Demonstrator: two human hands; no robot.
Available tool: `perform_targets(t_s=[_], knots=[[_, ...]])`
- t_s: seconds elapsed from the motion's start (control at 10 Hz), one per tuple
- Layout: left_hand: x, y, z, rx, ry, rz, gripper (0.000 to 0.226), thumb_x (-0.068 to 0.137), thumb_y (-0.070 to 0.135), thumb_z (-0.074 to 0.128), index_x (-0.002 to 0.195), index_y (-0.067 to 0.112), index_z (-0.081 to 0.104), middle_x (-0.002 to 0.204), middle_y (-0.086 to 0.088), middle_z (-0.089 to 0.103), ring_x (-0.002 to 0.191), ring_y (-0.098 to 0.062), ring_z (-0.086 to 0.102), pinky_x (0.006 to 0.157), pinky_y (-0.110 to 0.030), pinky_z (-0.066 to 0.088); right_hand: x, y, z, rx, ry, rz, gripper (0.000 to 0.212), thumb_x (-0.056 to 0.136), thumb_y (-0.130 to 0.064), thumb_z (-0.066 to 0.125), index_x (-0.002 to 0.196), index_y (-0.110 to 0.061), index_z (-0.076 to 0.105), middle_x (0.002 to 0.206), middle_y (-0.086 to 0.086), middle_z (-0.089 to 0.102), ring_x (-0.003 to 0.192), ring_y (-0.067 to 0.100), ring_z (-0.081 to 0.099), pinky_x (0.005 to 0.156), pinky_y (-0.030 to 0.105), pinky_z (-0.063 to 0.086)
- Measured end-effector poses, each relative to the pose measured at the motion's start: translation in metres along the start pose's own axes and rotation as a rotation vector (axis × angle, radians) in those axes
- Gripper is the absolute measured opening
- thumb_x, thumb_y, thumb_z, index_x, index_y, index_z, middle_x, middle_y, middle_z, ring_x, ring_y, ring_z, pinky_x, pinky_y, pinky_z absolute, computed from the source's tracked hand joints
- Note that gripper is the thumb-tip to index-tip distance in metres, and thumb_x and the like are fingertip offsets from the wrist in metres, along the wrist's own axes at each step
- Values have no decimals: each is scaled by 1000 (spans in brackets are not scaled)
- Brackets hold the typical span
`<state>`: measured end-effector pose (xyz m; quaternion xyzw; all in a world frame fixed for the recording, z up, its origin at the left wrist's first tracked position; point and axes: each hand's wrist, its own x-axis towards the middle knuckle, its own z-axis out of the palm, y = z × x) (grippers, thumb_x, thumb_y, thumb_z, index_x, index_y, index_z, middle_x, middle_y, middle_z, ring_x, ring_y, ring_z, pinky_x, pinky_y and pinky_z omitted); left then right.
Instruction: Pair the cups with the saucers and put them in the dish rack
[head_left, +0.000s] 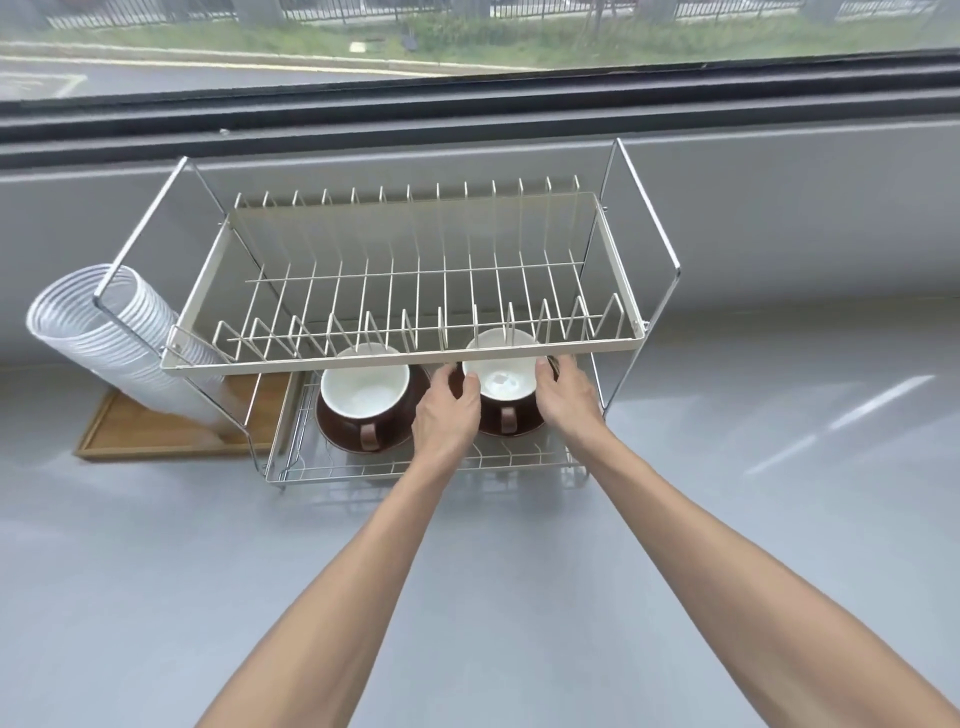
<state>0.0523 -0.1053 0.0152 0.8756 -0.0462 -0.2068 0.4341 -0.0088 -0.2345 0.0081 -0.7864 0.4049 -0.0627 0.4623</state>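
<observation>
A two-tier wire dish rack (400, 358) stands on the grey counter. On its lower tier sit two brown cups with white insides, each on a brown saucer. The left cup (363, 389) rests on its saucer (337, 434), with no hand on it. The right cup (501, 384) sits on its saucer (524, 427), held from both sides. My left hand (447, 410) grips the pair's left edge and my right hand (566, 395) grips its right edge. The upper tier's front bar hides the far rims of both cups.
A slanted stack of clear plastic cups (104, 322) leans at the rack's left end over a wooden tray (156, 431). The upper tier holds only its plate dividers. A window ledge runs behind the rack.
</observation>
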Motion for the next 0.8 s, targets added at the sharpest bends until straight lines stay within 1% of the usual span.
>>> perform_targets(t_s=[0.1, 0.2, 0.3, 0.4, 0.5, 0.6, 0.7, 0.8], knots=[[1, -6, 1, -29, -7, -7, 51, 99, 38, 47, 147, 21, 47, 144, -10, 57, 132, -30, 52, 111, -45, 39, 4, 4, 2, 36, 3, 22, 38, 105, -31, 33, 132, -14, 54, 130, 10, 60, 119, 30, 53, 83, 29, 32], [2, -8, 1, -102, -33, -25, 51, 97, 39, 50, 144, 21, 51, 143, -10, 58, 121, -34, 62, 105, -49, 48, 5, 8, 4, 61, 0, 24, 40, 104, -31, 33, 135, -16, 54, 133, 7, 60, 121, 29, 53, 85, 29, 33], [-1, -8, 0, -116, -50, -36, 50, 96, 43, 49, 141, 22, 53, 138, -8, 60, 104, -37, 71, 99, -50, 53, 4, 9, 4, 70, -1, 31, 42, 104, -31, 35, 141, -20, 51, 139, 6, 57, 126, 29, 51, 95, 33, 38], [-3, -10, 0, -125, -59, -35, 48, 96, 44, 49, 139, 22, 54, 138, -9, 59, 110, -38, 67, 100, -50, 52, 3, 10, 4, 90, 2, 14, 42, 104, -30, 35, 142, -21, 50, 142, 5, 56, 129, 26, 50, 96, 31, 37], [-5, -10, -1, -114, -64, -44, 48, 97, 43, 48, 139, 22, 54, 139, -9, 59, 117, -36, 64, 101, -49, 51, -1, 11, 3, 81, -6, 20, 44, 104, -32, 34, 144, -21, 48, 143, 5, 55, 130, 26, 49, 101, 33, 38], [-6, -10, -5, -45, -122, -36, 51, 97, 45, 46, 143, 23, 50, 141, -9, 57, 120, -36, 62, 103, -49, 50, -3, 10, 0, 45, -22, 14, 46, 104, -33, 34, 146, -19, 45, 144, 6, 54, 131, 27, 48, 103, 35, 38], [-9, -10, -17, 98, -232, -11, 56, 97, 46, 47, 147, 22, 46, 142, -7, 56, 121, -32, 61, 102, -48, 51, -13, 4, -7, -34, -49, -9, 46, 103, -33, 35, 144, -16, 45, 142, 10, 54, 130, 30, 49, 109, 41, 39], [-11, -9, -34, 218, -327, 22, 51, 97, 45, 48, 143, 24, 51, 138, -4, 58, 109, -25, 63, 96, -45, 56, -22, -3, -14, -153, -69, 12, 43, 101, -34, 37, 133, -11, 53, 134, 14, 59, 123, 35, 53, 105, 47, 43]])
